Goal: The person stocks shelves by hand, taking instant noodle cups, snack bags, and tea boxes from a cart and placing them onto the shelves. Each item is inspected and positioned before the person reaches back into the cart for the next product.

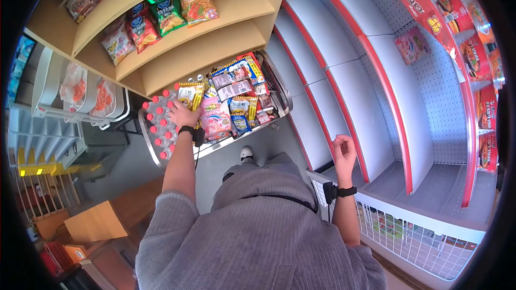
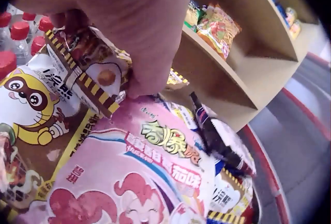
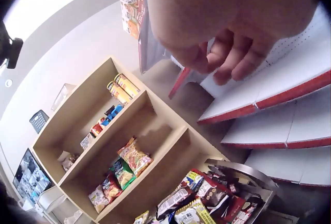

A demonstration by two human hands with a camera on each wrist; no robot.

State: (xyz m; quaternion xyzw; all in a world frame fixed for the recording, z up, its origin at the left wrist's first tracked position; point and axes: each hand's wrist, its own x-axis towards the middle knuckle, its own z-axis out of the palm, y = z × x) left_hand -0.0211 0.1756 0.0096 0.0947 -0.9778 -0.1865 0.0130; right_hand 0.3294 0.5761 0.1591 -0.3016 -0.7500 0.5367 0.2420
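My left hand (image 1: 185,115) reaches into a metal-edged cart (image 1: 154,150) and grips a brown snack bag with yellow-black striped edges (image 2: 95,74). Its fingers (image 2: 70,19) curl at the bag's top edge, partly hidden behind the palm. Beside that bag lie a pink snack bag (image 2: 139,157) and a brown-and-white bag with a cartoon raccoon (image 2: 33,105). Red-capped clear bottles (image 1: 161,123) stand left of the hand. Held away from the cart, at the right, my right hand (image 1: 344,153) has loosely bent fingers (image 3: 240,53) and nothing in them.
A wooden shelf unit (image 1: 236,2) behind the cart bears several chip bags (image 1: 167,13). White shelves with red edges (image 1: 360,86) rise at the right, with red packets (image 1: 486,107) at the far right. A white wire basket (image 1: 414,236) is below my right hand.
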